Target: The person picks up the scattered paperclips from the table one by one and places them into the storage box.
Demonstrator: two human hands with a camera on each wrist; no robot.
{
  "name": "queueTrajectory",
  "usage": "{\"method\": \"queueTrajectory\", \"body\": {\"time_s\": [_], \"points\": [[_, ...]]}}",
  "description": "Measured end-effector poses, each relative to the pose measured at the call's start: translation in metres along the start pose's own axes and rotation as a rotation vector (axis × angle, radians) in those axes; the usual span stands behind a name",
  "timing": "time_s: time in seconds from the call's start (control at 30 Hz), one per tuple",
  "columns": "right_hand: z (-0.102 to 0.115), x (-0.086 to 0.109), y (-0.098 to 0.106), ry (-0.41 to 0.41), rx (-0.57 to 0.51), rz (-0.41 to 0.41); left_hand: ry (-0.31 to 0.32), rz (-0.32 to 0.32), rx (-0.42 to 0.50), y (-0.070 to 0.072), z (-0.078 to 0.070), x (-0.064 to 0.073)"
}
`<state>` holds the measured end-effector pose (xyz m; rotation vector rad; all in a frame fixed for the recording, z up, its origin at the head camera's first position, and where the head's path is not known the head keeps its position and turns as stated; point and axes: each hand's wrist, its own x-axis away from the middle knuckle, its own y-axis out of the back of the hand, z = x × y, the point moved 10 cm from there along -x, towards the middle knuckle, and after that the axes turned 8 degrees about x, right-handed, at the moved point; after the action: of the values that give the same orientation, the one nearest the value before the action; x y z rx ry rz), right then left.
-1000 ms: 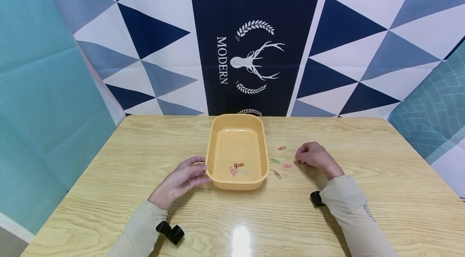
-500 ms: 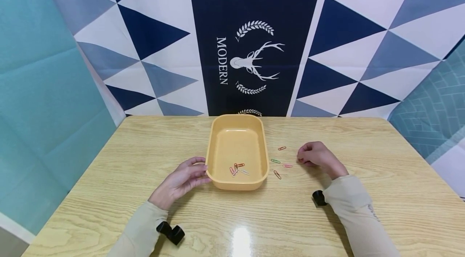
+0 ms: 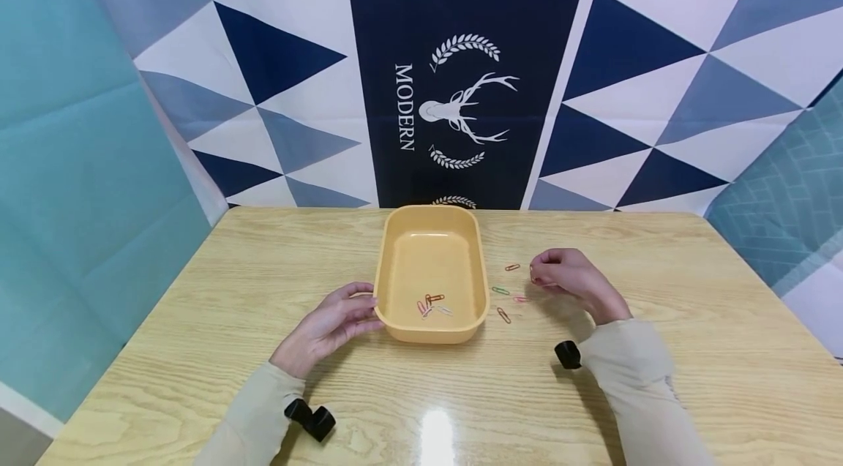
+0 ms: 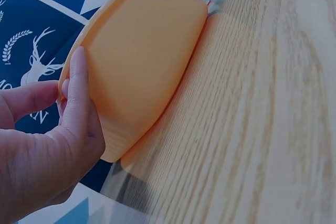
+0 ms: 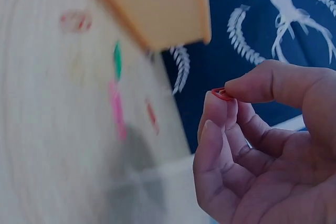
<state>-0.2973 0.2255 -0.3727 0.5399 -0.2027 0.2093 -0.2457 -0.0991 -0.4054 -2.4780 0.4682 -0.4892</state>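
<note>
A yellow plastic tray [image 3: 431, 336] sits on the table with several paper clips [image 3: 435, 298] at its near end. At its left side my left hand [image 3: 336, 323] grips the rim; in the left wrist view the thumb [image 4: 79, 85] lies against the outer wall and a finger reaches the rim. My right hand [image 3: 573, 279] is right of the tray, above the table, and pinches a red paper clip [image 5: 222, 94] between thumb and fingertips. On the table between them lie a red paper clip [image 3: 512, 268], a green one [image 3: 500, 290], a pink one [image 3: 520, 299] and a brownish-red one [image 3: 503, 315].
The wooden table [image 3: 369, 407] runs back to a patterned cloth [image 3: 461, 71] with a deer print, close behind the tray. Teal cloth [image 3: 85, 159] hangs at the left. Black wrist cameras [image 3: 310, 419] sit on both sleeves.
My right hand has risen off the table and shifted slightly left and away, with the red paper clip now visible between its fingertips. My left hand and the tray have stayed in place.
</note>
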Motion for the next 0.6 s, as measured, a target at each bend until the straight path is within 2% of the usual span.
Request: {"method": "queueTrajectory", "body": {"time_s": [0.23, 0.47, 0.6], "points": [[0.036, -0.001, -0.02, 0.053, -0.043, 0.027, 0.0, -0.003, -0.003, -0.001, -0.001, 0.001], [0.063, -0.003, -0.041, 0.072, -0.065, 0.028, -0.011, 0.014, 0.017, -0.003, -0.002, 0.0], [0.075, -0.006, -0.054, 0.094, -0.11, 0.038, -0.005, 0.001, 0.019, -0.002, -0.002, 0.002]]}}
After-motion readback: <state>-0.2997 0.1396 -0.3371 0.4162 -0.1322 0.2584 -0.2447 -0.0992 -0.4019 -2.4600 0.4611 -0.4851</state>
